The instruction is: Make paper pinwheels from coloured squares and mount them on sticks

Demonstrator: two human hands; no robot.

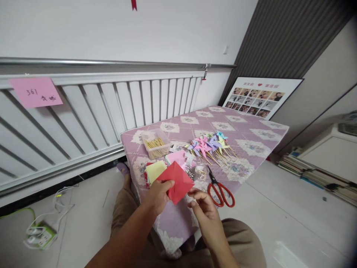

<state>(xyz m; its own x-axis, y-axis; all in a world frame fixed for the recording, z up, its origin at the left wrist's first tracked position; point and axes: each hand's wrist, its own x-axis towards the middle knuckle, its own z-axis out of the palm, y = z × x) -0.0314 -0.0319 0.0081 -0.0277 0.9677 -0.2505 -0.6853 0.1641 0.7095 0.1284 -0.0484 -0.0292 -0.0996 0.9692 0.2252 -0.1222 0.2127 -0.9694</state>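
My left hand (160, 195) pinches a square of red paper (177, 180) by its left side, thumb on top; crease lines run across the sheet. Just off the paper's right corner is my right hand (205, 208), its thumb and fingers apart with nothing visible between them. Under and behind the red sheet lie a stack of yellow paper (155, 171) and some pink paper sheets (178, 158). Red-handled scissors (220, 191) rest beside my right hand, blades pointing away. Small metal pieces (190, 173) and a small clear cup (201, 172) sit beyond the paper.
A plastic box (157, 145) of wooden sticks stands at the table's left. Several paper pinwheels (208, 145) on sticks lie mid-table. The purple patterned tablecloth (240, 128) covers the table. A radiator (134, 102) runs along the wall; a photo board (262, 97) leans behind. A power strip (43, 236) lies on the floor.
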